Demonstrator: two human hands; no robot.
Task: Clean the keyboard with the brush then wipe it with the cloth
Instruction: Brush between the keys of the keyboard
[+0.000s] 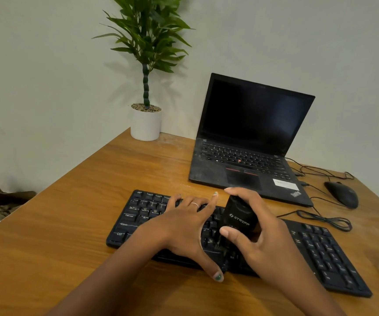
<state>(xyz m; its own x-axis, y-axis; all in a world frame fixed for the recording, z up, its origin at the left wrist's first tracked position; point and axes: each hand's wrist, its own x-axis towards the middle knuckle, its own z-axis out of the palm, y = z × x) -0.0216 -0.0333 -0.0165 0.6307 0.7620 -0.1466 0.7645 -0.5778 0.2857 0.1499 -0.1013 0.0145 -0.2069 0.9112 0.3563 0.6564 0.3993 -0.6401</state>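
Keyboard [316, 249]: lower middle of the frame, lying on the table [92, 201], running towards the lower right.
Left hand [184, 226]: resting flat on the keyboard's left half.
Right hand [259, 231]: just right of the left hand, over the keyboard's middle, gripping the brush [238, 218].
Laptop [250, 142]: behind the keyboard, right of centre.
Mouse [341, 194]: right of the laptop, near the frame's right edge.
Potted plant [146, 123]: upper centre, on the table's far corner, left of the laptop.
Cable [325, 218]: coiled between mouse and keyboard.
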